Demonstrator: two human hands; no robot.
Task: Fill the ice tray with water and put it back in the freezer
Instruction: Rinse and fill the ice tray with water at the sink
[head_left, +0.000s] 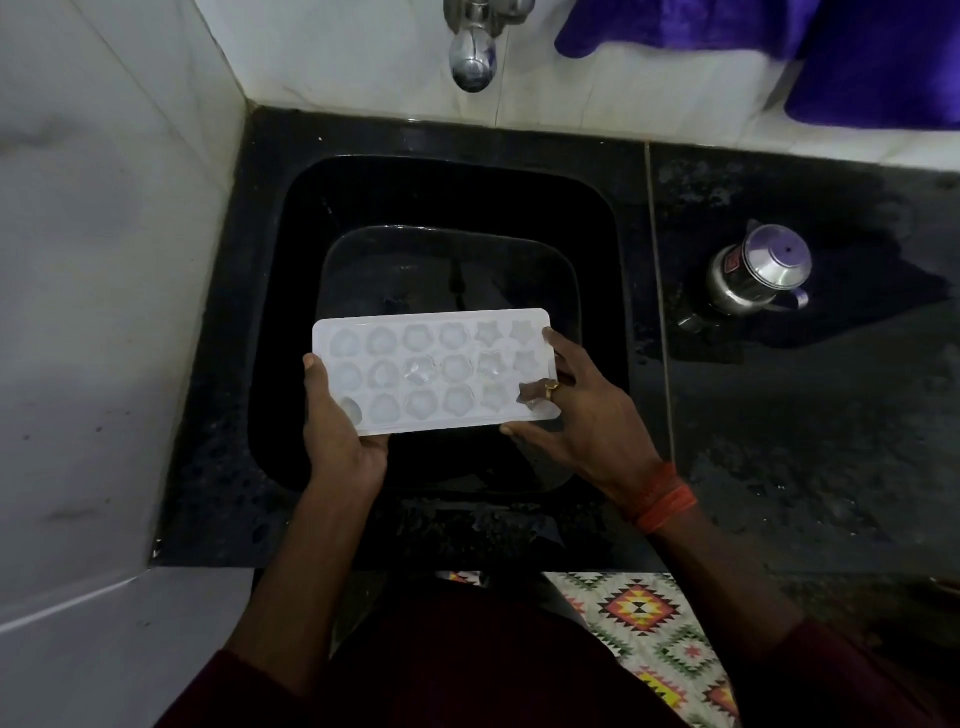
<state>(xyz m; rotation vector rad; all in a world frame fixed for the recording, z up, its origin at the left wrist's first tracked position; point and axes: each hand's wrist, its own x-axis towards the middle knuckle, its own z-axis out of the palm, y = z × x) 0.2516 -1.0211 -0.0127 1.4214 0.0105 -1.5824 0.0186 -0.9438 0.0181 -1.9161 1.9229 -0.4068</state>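
You hold the tray (436, 371) over the sink (296, 270).
Your left hand (337, 421) grips its left end, your right hand (582, 415) pinches its right end; whether its cells hold water is unclear.

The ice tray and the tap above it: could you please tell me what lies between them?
In the head view, only the black sink, its bare basin and back rim, lies between the ice tray and the tap.

ice tray (436, 370): translucent white
sink (291, 291): glossy black
cloth (852, 57): deep purple
wristband (665, 503): orange
mat (644, 618): multicoloured diamond pattern on white
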